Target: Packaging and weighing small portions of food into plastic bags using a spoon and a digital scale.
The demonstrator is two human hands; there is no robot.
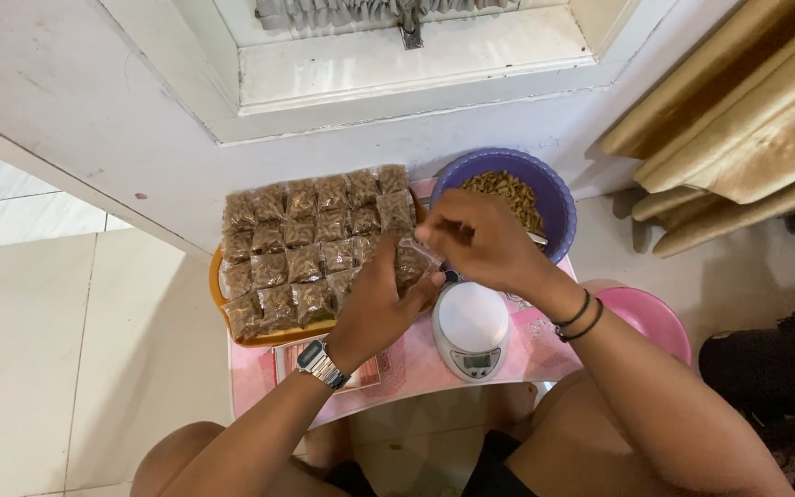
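My left hand and my right hand meet above a small pink table, both pinching a small clear plastic bag that looks to hold brown snack pieces. The left wrist wears a metal watch; the right wrist has dark bands. Just below the hands sits a white round kitchen scale. Behind the right hand stands a purple bowl with loose brown snack pieces. To the left, an orange tray carries several rows of filled small bags.
A pink stool or basin stands right of the table. Beige curtains hang at the upper right. A white wall and window frame rise behind the table. A flat reddish packet lies under my left wrist. My bare knees flank the table.
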